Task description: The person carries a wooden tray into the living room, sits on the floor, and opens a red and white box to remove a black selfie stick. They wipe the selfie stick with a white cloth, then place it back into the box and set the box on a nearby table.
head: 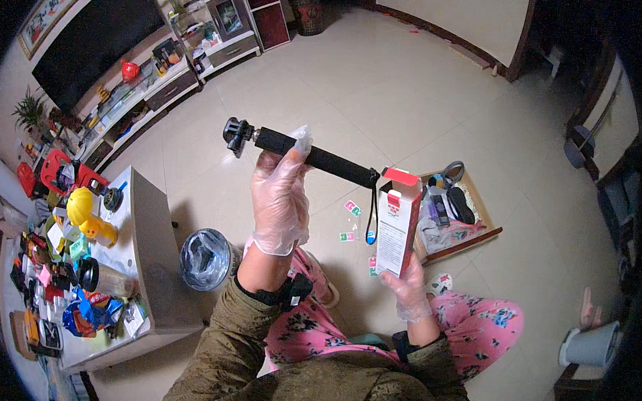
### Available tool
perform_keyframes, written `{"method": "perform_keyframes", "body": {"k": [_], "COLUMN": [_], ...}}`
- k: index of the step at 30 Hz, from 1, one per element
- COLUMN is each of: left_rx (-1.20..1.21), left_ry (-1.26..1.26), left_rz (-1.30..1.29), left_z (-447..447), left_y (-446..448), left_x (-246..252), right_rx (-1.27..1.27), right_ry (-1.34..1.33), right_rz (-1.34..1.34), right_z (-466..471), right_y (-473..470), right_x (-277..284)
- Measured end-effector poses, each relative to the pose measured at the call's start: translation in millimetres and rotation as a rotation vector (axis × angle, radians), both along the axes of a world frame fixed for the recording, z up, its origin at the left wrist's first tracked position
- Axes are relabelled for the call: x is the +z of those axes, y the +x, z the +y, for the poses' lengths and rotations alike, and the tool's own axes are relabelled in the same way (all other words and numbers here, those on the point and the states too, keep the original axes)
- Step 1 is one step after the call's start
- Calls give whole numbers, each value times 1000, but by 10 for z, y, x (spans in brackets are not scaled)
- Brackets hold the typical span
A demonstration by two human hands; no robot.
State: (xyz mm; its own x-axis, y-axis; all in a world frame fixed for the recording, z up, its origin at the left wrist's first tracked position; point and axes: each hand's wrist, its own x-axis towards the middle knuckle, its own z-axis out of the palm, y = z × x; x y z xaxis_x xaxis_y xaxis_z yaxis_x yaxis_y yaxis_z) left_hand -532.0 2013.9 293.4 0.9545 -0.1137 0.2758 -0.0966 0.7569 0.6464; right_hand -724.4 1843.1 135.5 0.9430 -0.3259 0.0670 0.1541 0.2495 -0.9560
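Observation:
In a clear plastic glove, my left hand [282,201] grips a black selfie stick [336,163] by its foam-covered handle. A mount with a thumbscrew [236,133] tops the stick at its left end. From the other end hangs a black wrist strap [372,214], just left of a white and red cardboard box [398,232]. My gloved right hand [407,292] holds this box upright near its base. Its top flaps stand up, and printed text covers the face towards me. What the box holds inside is hidden.
On the tiled floor, a wooden drawer [474,238] with assorted items lies behind the box. Small coloured cards [347,237] are scattered nearby. A lined waste bin [206,260] stands beside the cluttered table [167,279] at left. A grey bucket [591,345] is at far right.

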Motion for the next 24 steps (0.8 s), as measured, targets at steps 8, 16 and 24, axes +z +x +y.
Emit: {"method": "perform_keyframes", "body": {"k": [8,16,24], "left_rx": [-97,-208,-180], "left_ry": [-134,-201,-181], "left_rz": [25,61,-88], "left_z": [-39,-288,-237], "left_y": [-44,4,22], "left_x": [350,728,783], "right_rx": [30,132,115], "right_ry": [46,131,159], "right_rz": [51,41,32], "right_z": [-66,111,108], "right_y": [51,108,117], "right_x": [-124,-224,-208]}}
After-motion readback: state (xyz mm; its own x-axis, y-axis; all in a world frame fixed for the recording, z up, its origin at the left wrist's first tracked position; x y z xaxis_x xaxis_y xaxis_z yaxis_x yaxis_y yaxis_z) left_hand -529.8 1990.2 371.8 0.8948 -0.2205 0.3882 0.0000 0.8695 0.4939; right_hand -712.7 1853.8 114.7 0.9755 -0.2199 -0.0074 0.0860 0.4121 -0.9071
